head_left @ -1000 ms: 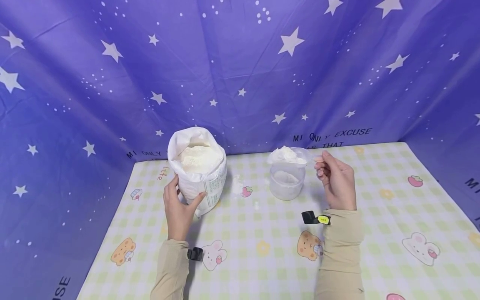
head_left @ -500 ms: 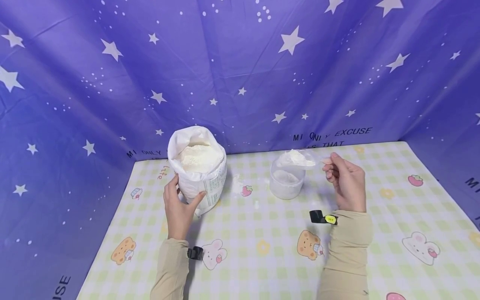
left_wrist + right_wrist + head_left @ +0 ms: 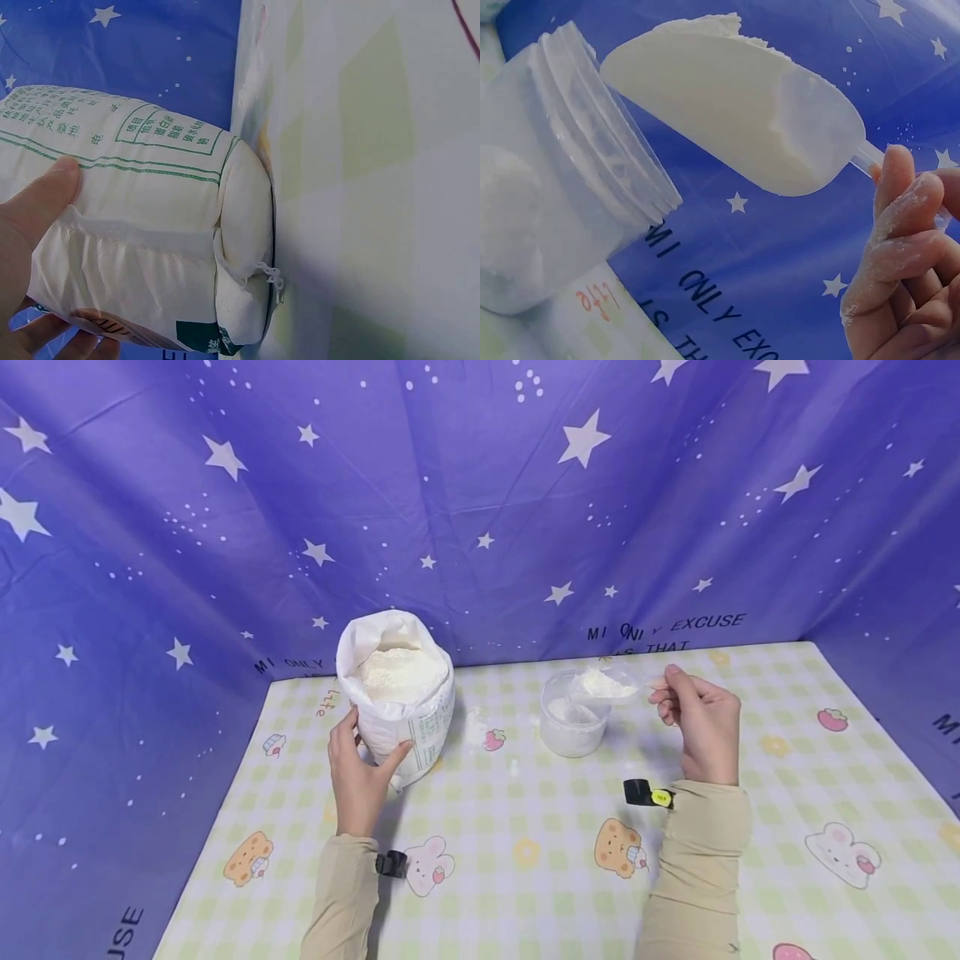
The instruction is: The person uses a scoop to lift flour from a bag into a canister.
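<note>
Grip, left hand [image 3: 363, 785]: holds white bag [image 3: 408, 735] low down, thumb laid on the near face, fingers round the left side.
Grip, right hand [image 3: 697, 718]: pinches clear scoop [image 3: 742, 127] by the handle between thumb and fingers, white dust on the fingers [image 3: 904, 259].
Curtain [image 3: 480, 468]: hangs at far, left and right sides; blue-purple, white stars, black lettering.
Tablecloth [image 3: 480, 910]: spreads underneath, pale green and white checks with cartoon prints.
Bag: stands upright toward the far edge, left of centre; mouth open, green print on the near face, cream-white powder [image 3: 401, 675] heaped inside.
Container [image 3: 573, 743]: sits upright to the right, well apart from the bag; translucent, open-topped, some powder inside.
Scoop: hangs over the container's right part, tip pointing left, loaded with powder; cannot tell whether touching the rim.
</note>
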{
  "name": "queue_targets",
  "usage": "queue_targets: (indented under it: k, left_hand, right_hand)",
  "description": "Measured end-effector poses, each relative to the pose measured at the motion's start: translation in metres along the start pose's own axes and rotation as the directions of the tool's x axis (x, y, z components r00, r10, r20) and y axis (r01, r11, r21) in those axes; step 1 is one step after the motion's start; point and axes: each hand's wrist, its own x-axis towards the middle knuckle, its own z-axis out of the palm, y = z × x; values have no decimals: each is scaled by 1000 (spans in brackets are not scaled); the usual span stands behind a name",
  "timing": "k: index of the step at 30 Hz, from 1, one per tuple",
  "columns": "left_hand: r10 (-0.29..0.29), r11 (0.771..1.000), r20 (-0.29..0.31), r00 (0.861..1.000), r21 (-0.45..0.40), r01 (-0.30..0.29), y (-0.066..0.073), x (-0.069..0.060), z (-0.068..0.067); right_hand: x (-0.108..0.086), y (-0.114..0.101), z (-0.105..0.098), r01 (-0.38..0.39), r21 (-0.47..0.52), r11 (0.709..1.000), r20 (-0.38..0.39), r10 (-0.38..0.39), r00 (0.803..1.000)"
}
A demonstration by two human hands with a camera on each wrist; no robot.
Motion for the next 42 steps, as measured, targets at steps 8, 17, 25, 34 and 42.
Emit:
queue_targets:
  k: [8,17,25,34,42]
  left_hand:
    - [13,1000,-2,1000,6,-13,-2,0,1]
    - [2,1000,-4,1000,-1,-2,-1,0,0]
    - [7,1000,6,1000,2,-7,-1,2,1]
    - [1,1000,2,1000,-1,-1,-1,1,1]
    - [-6,1000,5,1000,5,5,-1,0,1]
  right_hand:
    - [-5,-5,9,42,-175,984,-53,-52,997]
    - [-6,-8,15,78,-256,963,-64,-97,993]
    - [-4,-10,18,122,-331,936,-58,-149,987]
    - [-5,-11,21,182,-446,876,-27,-217,976]
    - [-5,-11,22,245,-524,816,16,-278,960]
